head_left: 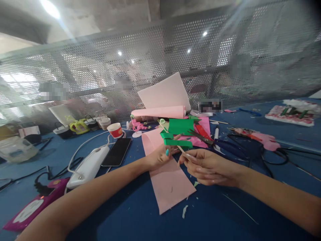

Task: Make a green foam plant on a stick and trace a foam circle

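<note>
My right hand [207,166] pinches the lower part of a thin wooden stick [180,149], which slants up and to the left. A shiny green strip [178,143] crosses the stick and loops around its upper part. Fingers of my left hand [160,157] close on the strip just left of the stick; their tips are partly hidden behind the green. Beneath both hands lies a pink sheet [173,184], its far end curled. Just behind them are a wider green piece [181,126] and scissors [202,137] with their blades toward the green.
A phone [117,152], a white power strip [89,167] and a paper cup [115,130] stand to the left. On the right lies a pink glue gun [263,139] with its cable. Pink rolled paper [159,111] lies behind, before a perforated metal screen [155,60].
</note>
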### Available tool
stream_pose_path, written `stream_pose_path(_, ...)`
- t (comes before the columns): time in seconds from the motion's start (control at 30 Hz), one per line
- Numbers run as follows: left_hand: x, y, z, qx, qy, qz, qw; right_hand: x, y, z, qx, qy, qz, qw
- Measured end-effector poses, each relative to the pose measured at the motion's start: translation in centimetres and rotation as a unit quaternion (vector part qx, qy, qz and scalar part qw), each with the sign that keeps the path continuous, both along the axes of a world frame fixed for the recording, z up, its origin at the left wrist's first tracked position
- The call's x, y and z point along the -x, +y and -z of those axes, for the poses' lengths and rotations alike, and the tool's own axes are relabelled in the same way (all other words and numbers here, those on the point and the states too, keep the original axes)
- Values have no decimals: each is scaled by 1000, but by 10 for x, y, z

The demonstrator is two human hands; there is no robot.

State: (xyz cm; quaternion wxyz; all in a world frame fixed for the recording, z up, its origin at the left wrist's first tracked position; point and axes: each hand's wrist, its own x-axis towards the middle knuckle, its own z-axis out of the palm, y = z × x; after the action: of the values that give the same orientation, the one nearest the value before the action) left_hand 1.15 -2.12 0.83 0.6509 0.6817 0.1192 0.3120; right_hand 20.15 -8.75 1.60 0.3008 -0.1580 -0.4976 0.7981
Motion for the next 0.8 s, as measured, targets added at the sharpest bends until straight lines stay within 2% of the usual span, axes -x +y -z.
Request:
stream_pose_path(0.07, 0, 0, 0, -9, 15, 6, 1000, -1, -1, -1, 1, -4, -3, 1000)
stream_pose_path(0.23, 1, 3, 4, -10, 22, -55, 998, -4, 0, -3, -12, -6, 11, 1000)
stream_pose_path(0.33, 2, 5, 8, -12, 25, -70, 997, -7, 5, -2, -36, -8, 34, 999)
stream_pose_path(0.4, 2, 8, 10, -31, 23, -106, 994, -8, 9, -1, -59, -8, 56, 997)
stream_pose_path(0.57, 3, 11, 7, -146, -6, -248, 958, -11, 16, -2, -97, -7, 128, 987)
stream_pose_path(0.7, 4, 8, 4, -236, 13, -296, 926, -13, 20, -2, -94, -11, 163, 982)
stream_pose_path(0.8, 5, 8, 4, -245, 35, -319, 915, -15, 21, -2, -73, -11, 187, 980)
